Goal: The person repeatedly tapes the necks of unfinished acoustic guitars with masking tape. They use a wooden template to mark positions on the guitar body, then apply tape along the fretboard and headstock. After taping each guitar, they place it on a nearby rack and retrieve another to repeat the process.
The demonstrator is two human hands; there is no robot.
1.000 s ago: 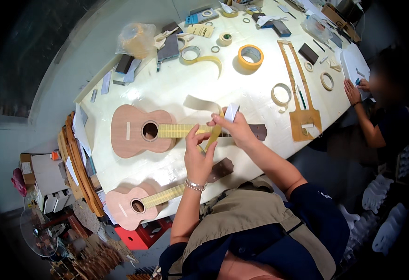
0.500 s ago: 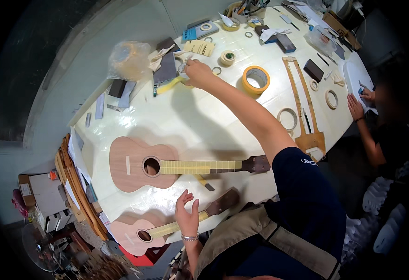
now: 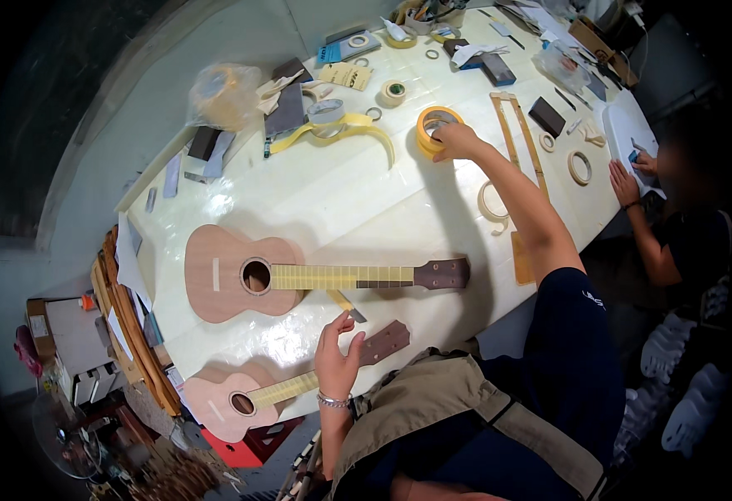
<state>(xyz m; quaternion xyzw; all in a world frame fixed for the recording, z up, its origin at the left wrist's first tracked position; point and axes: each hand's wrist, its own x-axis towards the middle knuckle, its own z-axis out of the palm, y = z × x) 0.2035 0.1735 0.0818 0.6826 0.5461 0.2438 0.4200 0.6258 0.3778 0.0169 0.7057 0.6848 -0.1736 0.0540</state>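
My right hand (image 3: 456,140) is closed on the rim of an orange-yellow tape roll (image 3: 426,118), with fingertips reaching toward its hole. My left hand (image 3: 337,359) hangs open with fingers apart beside the neck of the smaller unfinished ukulele (image 3: 227,399), holding nothing. Farther in lies a larger pale wooden ukulele (image 3: 220,288) on its back, its fretboard (image 3: 316,277) covered with yellow tape strips and its headstock pointing right. A loose yellow tape strip (image 3: 366,125) curls next to a grey-white tape roll (image 3: 326,110).
Sanding blocks (image 3: 547,117), tape rings (image 3: 580,167) and a bagged roll (image 3: 226,96) lie around the white table (image 3: 341,200). A brown frame-like piece (image 3: 520,142) lies under my right forearm. At the right, a co-worker's hands (image 3: 627,182) work on a white piece.
My right hand has moved right, from the grey-white roll to the orange-yellow one. The yellow strip now lies curled on the table. My left hand stays near the smaller ukulele.
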